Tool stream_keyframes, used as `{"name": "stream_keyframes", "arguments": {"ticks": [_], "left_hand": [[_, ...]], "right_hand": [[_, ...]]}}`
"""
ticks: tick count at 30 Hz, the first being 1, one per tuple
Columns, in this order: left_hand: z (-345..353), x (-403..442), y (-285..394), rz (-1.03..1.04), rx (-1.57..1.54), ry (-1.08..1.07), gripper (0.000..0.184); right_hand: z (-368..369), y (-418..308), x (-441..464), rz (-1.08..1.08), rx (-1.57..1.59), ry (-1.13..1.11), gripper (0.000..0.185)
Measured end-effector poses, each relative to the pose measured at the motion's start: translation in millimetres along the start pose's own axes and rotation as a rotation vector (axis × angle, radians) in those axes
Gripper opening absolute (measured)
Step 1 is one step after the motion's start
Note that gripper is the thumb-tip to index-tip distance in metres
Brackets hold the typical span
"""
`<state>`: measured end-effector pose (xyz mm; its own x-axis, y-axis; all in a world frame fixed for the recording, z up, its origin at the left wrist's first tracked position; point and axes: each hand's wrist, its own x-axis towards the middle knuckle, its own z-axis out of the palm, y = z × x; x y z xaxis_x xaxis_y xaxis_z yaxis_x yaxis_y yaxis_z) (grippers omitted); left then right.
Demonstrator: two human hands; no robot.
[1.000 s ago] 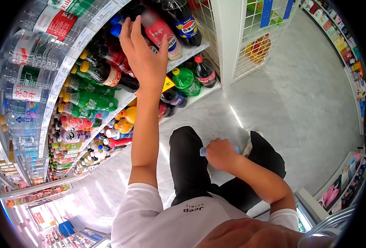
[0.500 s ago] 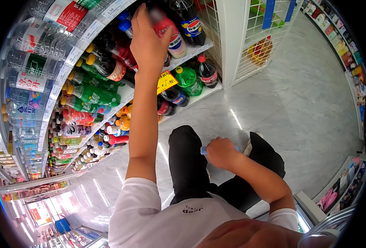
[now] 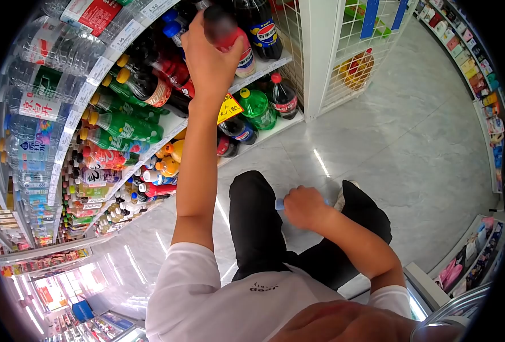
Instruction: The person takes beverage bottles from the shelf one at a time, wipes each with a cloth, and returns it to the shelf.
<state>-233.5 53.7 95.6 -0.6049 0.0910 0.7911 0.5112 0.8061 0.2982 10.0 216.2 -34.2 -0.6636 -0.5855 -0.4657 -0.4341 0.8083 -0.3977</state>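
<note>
My left hand (image 3: 211, 60) reaches up into the drinks shelf, its fingers and thumb curled round a bottle with a pink-red label (image 3: 246, 54). That bottle's dark top is blurred. Close on its right stands a dark cola bottle (image 3: 265, 34) with a blue and yellow label, and blue caps (image 3: 172, 27) show to the left. Lower down, in front of my knees, my right hand (image 3: 305, 206) is closed on a light-blue item (image 3: 279, 204). Only the ends of this item stick out, so its kind is hidden.
Below the left wrist are a yellow price tag (image 3: 228, 108), a green bottle (image 3: 257, 108) and a red-capped cola (image 3: 284, 97). Water bottles (image 3: 41, 85) line the shelf at left. A white wire panel (image 3: 343, 62) borders the shelf; grey tile floor (image 3: 423, 131) lies to the right.
My left hand has shifted slightly down and its fingers are more curled; more of the bottle's dark top shows. The right hand stays almost where it was.
</note>
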Motion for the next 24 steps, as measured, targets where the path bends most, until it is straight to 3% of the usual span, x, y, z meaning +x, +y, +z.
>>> {"name": "stream_keyframes", "arguments": {"ticks": [3,6,11,14,17,20,24], "left_hand": [[2,-4,-5,-0.177,-0.208,-0.056,0.064],[6,-11,-5,-0.145,-0.470,-0.079,0.060],[12,-31,-4,-0.180,-0.450,-0.073,0.041],[13,-40,0,-0.107,-0.449,-0.018,0.042],[9,-47,-3,-0.162,-0.521,-0.017,0.035],[-7,-39,7,-0.184,-0.810,0.144,0.039],[-31,-37,32,-0.364,-1.212,0.151,0.030]], "right_hand": [[-1,2,1,0.022,-0.005,0.003,0.020],[-4,7,2,0.039,0.011,-0.002,0.025],[-19,10,3,0.068,0.029,0.011,0.028],[-20,14,3,0.055,0.059,-0.006,0.030],[-20,19,3,0.051,0.083,0.060,0.027],[-41,34,-1,0.065,0.202,0.030,0.034],[-74,69,-12,0.243,0.302,0.048,0.038]]}}
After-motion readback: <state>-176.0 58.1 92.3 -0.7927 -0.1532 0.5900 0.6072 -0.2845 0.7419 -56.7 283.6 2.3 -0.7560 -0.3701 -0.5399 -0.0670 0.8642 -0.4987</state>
